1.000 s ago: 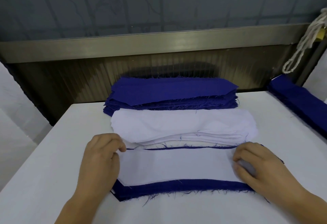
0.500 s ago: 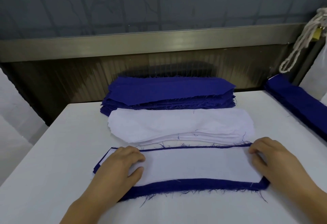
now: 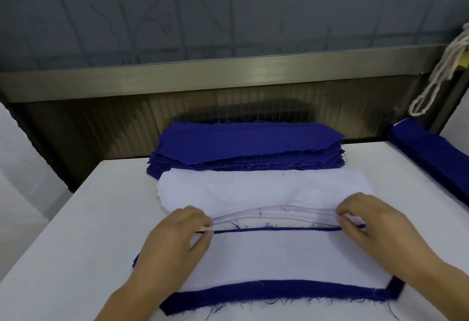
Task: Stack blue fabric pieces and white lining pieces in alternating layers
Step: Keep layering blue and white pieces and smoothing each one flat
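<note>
A pile of blue fabric pieces (image 3: 248,143) lies at the back of the white table (image 3: 76,244). In front of it sits a pile of white lining pieces (image 3: 264,188). Nearest me is the layered stack (image 3: 279,292), blue edges showing around a white lining piece (image 3: 279,254) on top. My left hand (image 3: 175,242) pinches the near edge of the white pile at its left end. My right hand (image 3: 375,227) pinches the same edge at the right end, fingers curled over it.
More blue pieces (image 3: 431,158) lie along the table's right edge. A white cord (image 3: 441,72) hangs at the upper right. A metal ledge and dark ribbed panel (image 3: 228,107) run behind the table.
Both hands have left the top lining piece of the near stack and moved forward to the white pile's near edge, where their fingers now pinch it.
</note>
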Demonstrator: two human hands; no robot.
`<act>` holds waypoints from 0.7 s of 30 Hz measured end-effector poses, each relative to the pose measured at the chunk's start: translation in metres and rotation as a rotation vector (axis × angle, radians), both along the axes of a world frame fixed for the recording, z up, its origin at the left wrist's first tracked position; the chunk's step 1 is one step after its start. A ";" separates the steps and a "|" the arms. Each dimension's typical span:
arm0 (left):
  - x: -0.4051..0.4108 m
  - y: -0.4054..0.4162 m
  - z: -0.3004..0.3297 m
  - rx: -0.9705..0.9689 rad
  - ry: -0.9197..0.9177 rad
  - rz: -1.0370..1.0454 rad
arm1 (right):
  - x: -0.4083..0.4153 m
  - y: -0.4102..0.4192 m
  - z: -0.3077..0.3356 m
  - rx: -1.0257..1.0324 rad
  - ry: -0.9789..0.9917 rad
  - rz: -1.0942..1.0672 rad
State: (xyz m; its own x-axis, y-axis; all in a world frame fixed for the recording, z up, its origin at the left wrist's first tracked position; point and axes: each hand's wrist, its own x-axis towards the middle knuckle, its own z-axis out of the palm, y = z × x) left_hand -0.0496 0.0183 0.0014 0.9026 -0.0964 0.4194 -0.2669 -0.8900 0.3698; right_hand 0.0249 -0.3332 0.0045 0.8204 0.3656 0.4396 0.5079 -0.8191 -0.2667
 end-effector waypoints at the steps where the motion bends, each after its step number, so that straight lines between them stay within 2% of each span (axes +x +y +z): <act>1: 0.009 0.000 0.005 0.007 -0.055 0.020 | 0.009 0.004 0.004 0.022 -0.029 0.014; 5: 0.062 -0.003 0.028 0.070 -0.190 0.146 | 0.061 0.027 0.025 0.048 -0.118 -0.031; 12: 0.143 -0.004 0.031 0.217 -0.013 0.166 | 0.130 0.058 0.031 -0.099 -0.024 -0.015; 17: 0.150 0.000 0.027 0.312 -0.111 0.147 | 0.140 0.055 0.024 -0.079 -0.168 0.000; 21: 0.153 0.004 0.036 0.309 -0.072 0.215 | 0.144 0.054 0.030 -0.051 -0.176 0.015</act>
